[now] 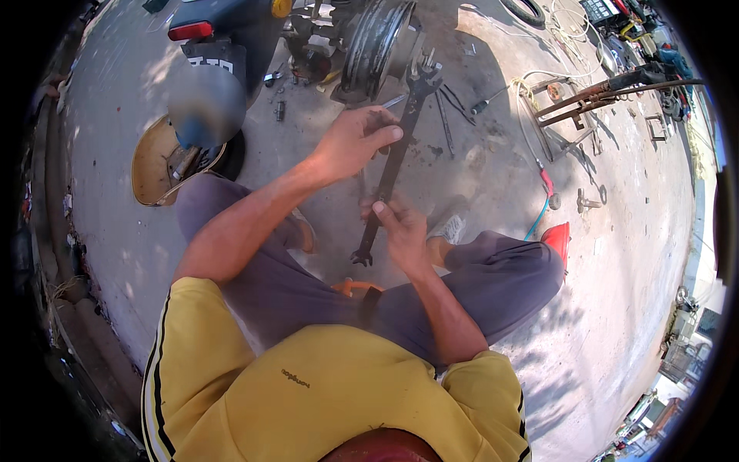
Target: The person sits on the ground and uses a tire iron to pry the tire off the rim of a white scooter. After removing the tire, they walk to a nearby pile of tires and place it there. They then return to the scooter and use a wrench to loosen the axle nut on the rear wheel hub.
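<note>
A long dark open-ended wrench [394,165] stands slanted before me, its small jaw low near my lap. At its far end several jaws [423,77] show close together; I cannot tell whether more than one wrench is stacked there. My right hand [404,229] is closed round the lower shank, thumb on top. Higher up, my left hand [350,142] has curled fingers and its thumb lies against the wrench's edge. A thin silvery piece [394,101] shows just beyond the left hand; whether that hand holds it is unclear.
A wheel rim [377,50] stands ahead, beside a vehicle with a red light [190,31]. To the left sits a tan basin [154,165] with items inside. Pliers [458,105] and other tools lie on the ground. At right are a metal stand [577,108] and a hose [545,181].
</note>
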### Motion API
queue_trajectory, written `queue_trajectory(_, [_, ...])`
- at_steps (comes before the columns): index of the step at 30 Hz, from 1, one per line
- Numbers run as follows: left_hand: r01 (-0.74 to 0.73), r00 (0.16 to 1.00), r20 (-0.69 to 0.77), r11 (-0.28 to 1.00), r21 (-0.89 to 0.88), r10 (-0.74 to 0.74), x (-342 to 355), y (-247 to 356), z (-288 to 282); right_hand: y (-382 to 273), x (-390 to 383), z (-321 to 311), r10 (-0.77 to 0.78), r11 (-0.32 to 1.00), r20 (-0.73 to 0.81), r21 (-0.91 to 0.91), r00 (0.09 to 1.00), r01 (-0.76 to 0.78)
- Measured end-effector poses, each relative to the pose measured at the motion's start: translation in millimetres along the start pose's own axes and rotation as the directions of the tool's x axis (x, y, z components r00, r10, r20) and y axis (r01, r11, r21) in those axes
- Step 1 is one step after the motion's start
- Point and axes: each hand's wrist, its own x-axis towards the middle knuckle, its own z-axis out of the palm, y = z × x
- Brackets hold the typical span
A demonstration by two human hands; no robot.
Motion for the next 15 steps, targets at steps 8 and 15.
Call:
queue_trajectory(8, [-0.065, 0.995, -0.08, 0.998, -0.022, 0.063, 23.5, -29.1, -3.8, -17.7, 0.0, 3.4, 0.084, 0.994, 0.023, 0.07, 0.996, -0.085])
queue_trajectory(15, [0.012, 0.993, -0.118, 1.0, 0.021, -0.01, 27.2, -33.3, -4.9, -18.1, 6.3, 2.7, 0.13, 0.984, 0.03, 0.117, 0.991, -0.133])
